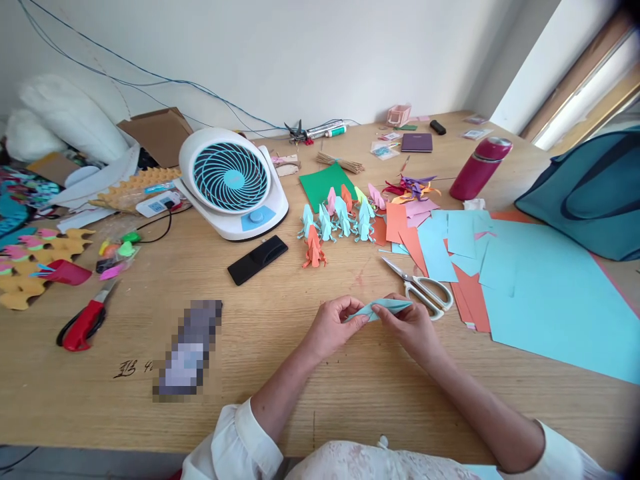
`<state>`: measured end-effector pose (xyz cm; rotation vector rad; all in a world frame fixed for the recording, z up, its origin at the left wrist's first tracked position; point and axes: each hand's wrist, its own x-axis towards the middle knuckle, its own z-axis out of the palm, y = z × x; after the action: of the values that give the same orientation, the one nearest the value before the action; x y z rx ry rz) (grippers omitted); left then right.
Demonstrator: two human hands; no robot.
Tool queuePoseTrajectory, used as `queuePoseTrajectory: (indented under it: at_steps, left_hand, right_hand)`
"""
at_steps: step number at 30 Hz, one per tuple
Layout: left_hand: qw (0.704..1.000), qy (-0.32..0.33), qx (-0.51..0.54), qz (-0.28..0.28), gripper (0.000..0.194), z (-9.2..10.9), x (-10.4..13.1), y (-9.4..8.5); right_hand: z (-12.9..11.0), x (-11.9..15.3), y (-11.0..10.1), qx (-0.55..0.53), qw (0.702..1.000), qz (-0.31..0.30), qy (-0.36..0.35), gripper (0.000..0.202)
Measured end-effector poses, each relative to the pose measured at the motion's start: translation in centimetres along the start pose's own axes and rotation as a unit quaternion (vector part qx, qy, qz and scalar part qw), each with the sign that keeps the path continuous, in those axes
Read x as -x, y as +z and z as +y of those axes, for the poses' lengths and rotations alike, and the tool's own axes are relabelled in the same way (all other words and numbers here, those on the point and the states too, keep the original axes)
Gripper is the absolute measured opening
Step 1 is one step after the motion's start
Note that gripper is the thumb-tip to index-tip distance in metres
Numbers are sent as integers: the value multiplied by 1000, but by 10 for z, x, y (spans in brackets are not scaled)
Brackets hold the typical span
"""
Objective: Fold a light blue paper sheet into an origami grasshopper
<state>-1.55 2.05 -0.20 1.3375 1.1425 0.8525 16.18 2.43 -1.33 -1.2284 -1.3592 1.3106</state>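
Note:
A narrow folded piece of light blue paper (pixel 385 307) is held up over the wooden table. My left hand (pixel 338 325) pinches its left end between thumb and fingers. At the other side, my right hand (pixel 407 325) grips it, thumb on top near the middle. White-handled scissors (pixel 427 291) lie just beyond my right hand, blades pointing up-left. Several folded paper figures stand behind the hands, light blue ones (pixel 342 219) in a row and an orange one (pixel 313 248) in front.
A white fan (pixel 231 179) and black phone (pixel 258 260) sit left of the figures. Red-handled scissors (pixel 86 325) lie far left. Light blue sheets (pixel 555 300), a magenta bottle (pixel 479 170) and a teal bag (pixel 590 190) occupy the right.

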Motion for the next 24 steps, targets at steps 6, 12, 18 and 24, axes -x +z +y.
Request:
queuePoseTrajectory:
  at_steps: [6,12,18,24]
  left_hand:
    - [999,15,-25,21,26,-2,2,3]
    - [999,7,-41,19,32,-2,0,0]
    - [1000,-26,-8,-2,25,-3,-3,-10]
    - [999,-29,-33,-14,18,-1,-5,-15]
  right_hand:
    - [6,4,5,-5,1000,0,5,39]
    - [-3,3,8,-11,1000,-12,11,47]
    - [-9,3,-3,-5,1000,-7,29,47]
    - [-13,-3,-18,27,999,41,12,39]
